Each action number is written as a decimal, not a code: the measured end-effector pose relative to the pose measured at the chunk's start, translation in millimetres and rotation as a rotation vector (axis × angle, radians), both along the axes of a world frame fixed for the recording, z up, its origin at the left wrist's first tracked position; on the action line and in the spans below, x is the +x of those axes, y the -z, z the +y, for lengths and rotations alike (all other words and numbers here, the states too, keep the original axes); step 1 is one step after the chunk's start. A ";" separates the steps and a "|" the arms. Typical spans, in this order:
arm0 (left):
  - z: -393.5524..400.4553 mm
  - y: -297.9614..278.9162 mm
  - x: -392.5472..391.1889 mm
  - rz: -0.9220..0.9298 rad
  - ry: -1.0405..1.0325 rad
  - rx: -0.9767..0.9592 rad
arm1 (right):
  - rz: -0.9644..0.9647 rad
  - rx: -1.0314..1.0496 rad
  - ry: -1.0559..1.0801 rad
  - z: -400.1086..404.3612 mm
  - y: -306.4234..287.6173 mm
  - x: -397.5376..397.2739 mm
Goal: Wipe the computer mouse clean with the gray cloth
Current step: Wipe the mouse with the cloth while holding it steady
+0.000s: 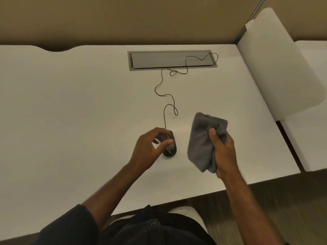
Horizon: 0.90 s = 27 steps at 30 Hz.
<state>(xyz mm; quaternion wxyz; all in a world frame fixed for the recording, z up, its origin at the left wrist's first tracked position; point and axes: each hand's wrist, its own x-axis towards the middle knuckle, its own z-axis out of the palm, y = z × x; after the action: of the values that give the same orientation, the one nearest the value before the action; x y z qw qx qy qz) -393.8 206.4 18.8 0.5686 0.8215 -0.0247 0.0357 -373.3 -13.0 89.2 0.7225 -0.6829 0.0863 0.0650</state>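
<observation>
A black wired computer mouse (170, 150) lies on the white desk (70, 103) near the front middle. My left hand (148, 149) curls over its left side, fingers and thumb round the mouse, which is partly hidden. My right hand (223, 149) grips a bunched gray cloth (200, 138) held just right of the mouse, apart from it. The mouse's thin cable (165, 96) snakes back across the desk.
The cable runs to a gray cable hatch (171, 60) set in the desk's rear. A white divider panel (276, 68) stands along the right edge, with another desk beyond it. The desk's front edge is close to my body.
</observation>
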 end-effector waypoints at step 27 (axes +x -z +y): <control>1.8 99.0 10.9 0.114 0.205 0.546 | -0.578 -0.675 -0.396 16.7 145.1 39.6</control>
<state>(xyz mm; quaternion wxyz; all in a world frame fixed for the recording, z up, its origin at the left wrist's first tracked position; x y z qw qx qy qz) -382.9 208.2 -80.1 0.3278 0.9379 -0.0842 -0.0762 -333.8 3.6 -55.9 0.4286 -0.8725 -0.2334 -0.0229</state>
